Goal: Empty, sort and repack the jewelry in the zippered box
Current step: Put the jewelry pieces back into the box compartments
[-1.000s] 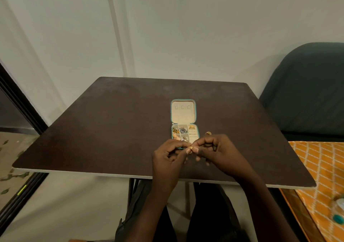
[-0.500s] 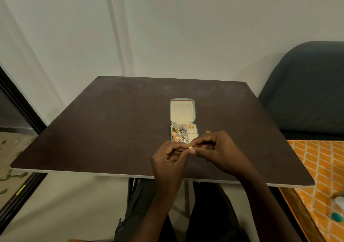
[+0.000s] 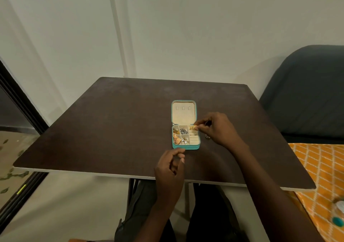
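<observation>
A teal zippered box point(image 3: 185, 124) lies open mid-worktop point(image 3: 111, 130), bare dark surface on every side; its cream lid lies flat behind, compartments holding gold and silver pieces; the right hand point(image 3: 217, 128), beside the box, pinches a gold ring point(image 3: 195, 127) over its far-right compartment; the left hand point(image 3: 171, 165), nearer the front edge, hovers loosely curled, holding nothing.

Teal jewelry box point(image 3: 185, 146) lay open on dark desk point(image 3: 111, 130), right hand point(image 3: 216, 128) pinched small gold piece point(image 3: 195, 126) over its top-right compartment, left hand point(image 3: 170, 169) loosely curled, empty, near box front.
</observation>
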